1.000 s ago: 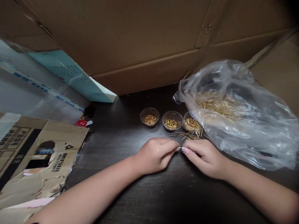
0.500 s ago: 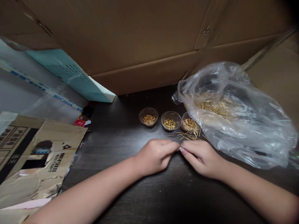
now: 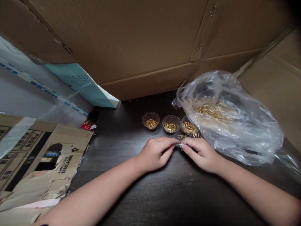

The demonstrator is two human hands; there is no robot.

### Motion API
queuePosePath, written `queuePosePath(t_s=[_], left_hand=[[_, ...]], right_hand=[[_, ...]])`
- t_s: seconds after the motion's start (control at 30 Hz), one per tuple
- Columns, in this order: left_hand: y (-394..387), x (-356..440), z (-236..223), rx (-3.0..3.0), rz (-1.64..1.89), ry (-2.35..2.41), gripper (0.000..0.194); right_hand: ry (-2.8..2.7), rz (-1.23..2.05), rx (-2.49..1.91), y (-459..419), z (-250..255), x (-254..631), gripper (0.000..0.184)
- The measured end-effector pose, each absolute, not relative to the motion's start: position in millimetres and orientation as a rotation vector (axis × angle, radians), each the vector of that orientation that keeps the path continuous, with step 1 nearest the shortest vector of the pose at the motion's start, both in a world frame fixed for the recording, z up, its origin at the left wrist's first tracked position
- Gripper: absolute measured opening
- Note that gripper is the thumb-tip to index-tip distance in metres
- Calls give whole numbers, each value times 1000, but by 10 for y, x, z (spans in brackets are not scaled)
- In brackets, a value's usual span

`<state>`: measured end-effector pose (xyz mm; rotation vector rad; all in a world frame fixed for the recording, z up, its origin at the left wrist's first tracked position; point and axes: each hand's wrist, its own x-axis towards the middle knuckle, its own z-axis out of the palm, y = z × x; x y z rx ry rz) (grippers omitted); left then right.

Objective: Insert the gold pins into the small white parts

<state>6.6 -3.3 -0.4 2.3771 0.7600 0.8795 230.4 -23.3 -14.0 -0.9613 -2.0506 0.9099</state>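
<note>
The left hand point(image 3: 156, 153) and right hand point(image 3: 202, 153) meet at the fingertips, pinching a tiny piece point(image 3: 178, 146), too small to make out. Just beyond, on the dark bench point(image 3: 164, 194), lie loose gold-coloured pins point(image 3: 185, 136), light, stiff and likely slippery, best taken by the shaft. Farther on, three clear cups point(image 3: 171, 116) of pins stand beside a plastic bag point(image 3: 237, 138).

Around the middle plastic cup point(image 3: 170, 125) on the table point(image 3: 122, 194) stand a second cup point(image 3: 150, 121) to its left and a third cup point(image 3: 188, 125) to its right, with the plastic bag point(image 3: 231, 125) of pins beyond that, flattened cardboard point(image 3: 39, 157) far left, and the left hand point(image 3: 156, 153) and right hand point(image 3: 202, 153) just in front.
</note>
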Motion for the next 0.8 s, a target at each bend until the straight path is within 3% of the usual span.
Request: queuePosePath(t_s=[0.4, 0.6, 0.7, 0.8], left_hand=[[-70, 55, -13, 2382, 876, 779, 14], [170, -121, 422, 2382, 1183, 943, 20], [471, -263, 720, 2429, 988, 1170, 20], [718, -319, 929, 2521, 492, 1268, 23]], right_hand=[[-2173, 814, -1043, -286, -66, 2242, 25], [-1827, 876, -1229, -351, 127, 2085, 27], [-1713, 914, -1251, -395, 55, 1957, 31], [-1689, 842, -1228, -433, -93, 1875, 30]])
